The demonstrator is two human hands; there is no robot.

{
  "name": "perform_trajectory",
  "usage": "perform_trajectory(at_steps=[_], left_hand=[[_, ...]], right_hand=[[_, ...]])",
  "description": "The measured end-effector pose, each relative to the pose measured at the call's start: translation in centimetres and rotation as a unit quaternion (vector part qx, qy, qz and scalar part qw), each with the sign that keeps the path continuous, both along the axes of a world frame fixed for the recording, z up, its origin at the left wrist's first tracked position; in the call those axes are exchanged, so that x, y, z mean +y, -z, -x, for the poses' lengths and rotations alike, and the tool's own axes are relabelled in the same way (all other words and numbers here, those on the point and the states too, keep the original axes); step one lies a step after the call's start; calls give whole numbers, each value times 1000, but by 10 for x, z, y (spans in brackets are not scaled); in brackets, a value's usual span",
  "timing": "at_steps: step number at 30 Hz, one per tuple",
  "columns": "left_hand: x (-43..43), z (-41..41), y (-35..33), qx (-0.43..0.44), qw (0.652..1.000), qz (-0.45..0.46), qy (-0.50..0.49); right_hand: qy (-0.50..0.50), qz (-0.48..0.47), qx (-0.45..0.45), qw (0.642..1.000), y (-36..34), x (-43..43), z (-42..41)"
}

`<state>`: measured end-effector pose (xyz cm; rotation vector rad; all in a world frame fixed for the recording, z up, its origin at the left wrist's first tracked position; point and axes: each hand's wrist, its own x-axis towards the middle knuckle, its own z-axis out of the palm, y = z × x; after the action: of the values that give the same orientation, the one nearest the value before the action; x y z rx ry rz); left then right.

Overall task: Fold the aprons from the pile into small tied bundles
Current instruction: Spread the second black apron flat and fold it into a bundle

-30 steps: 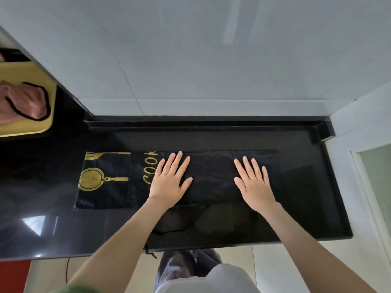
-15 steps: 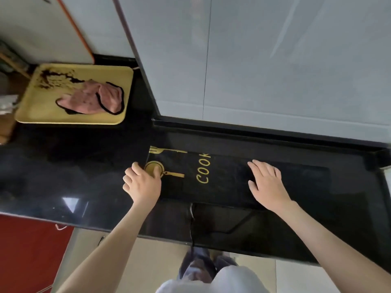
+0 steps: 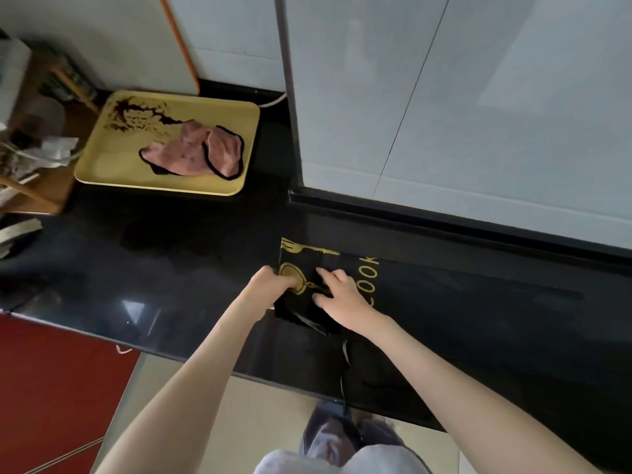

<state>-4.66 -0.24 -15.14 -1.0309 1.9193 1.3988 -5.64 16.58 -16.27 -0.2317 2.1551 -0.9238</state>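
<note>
A black apron (image 3: 444,295) with gold "COOK" lettering and a gold pan and fork print lies folded into a long strip on the black counter (image 3: 154,268). My left hand (image 3: 270,282) grips the strip's left end, fingers curled under the edge by the pan print. My right hand (image 3: 338,299) rests on the cloth just right of it, fingers spread and pressing down. Black ties (image 3: 343,357) trail from the apron over the counter's front edge. A pink apron (image 3: 191,152) with black trim lies crumpled on a yellow tray (image 3: 102,165) at the back left.
A white tiled wall (image 3: 444,114) rises right behind the apron, with a corner jutting out beside the tray. Wooden shelving with clutter (image 3: 30,138) stands at the far left. A red cabinet front (image 3: 51,388) lies below the counter.
The view swung left. My left hand slid to the apron's left end and took hold of it. My right hand moved left across the strip to sit beside it.
</note>
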Motion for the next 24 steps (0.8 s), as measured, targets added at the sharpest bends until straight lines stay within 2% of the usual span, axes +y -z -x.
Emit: perform_trajectory(at_steps=[2,5,7,9,12,13,14,16,18,20,24], left_hand=[[4,1,-6,17,1000,2,24],[21,-2,-22,97,990,25,101],[38,-6,-34,145,974,9,174],[49,-8,-35,153,962,-26,224],[51,-8,-23,161,960,-143,178],[50,-8,-19,174,961,-147,157],[49,-8,-14,190,964,-110,147],[48,-11,-3,225,959,22,171],[50,-17,6,250,930,103,248],[53,-22,14,252,894,138,343],[58,-26,25,209,827,225,471]], right_hand=[[78,72,-102,989,-6,-4,5],[202,196,-254,925,-17,-6,11],[235,240,-303,892,-21,-2,13],[264,249,-326,873,-18,1,12],[322,215,-303,871,-11,7,6],[340,201,-289,872,-8,10,5],[351,193,-273,874,-7,11,3],[354,166,-231,891,-9,14,-1],[335,120,-174,918,-9,19,-4],[296,62,-122,945,-9,23,-6],[214,-36,-35,976,-4,31,-9]])
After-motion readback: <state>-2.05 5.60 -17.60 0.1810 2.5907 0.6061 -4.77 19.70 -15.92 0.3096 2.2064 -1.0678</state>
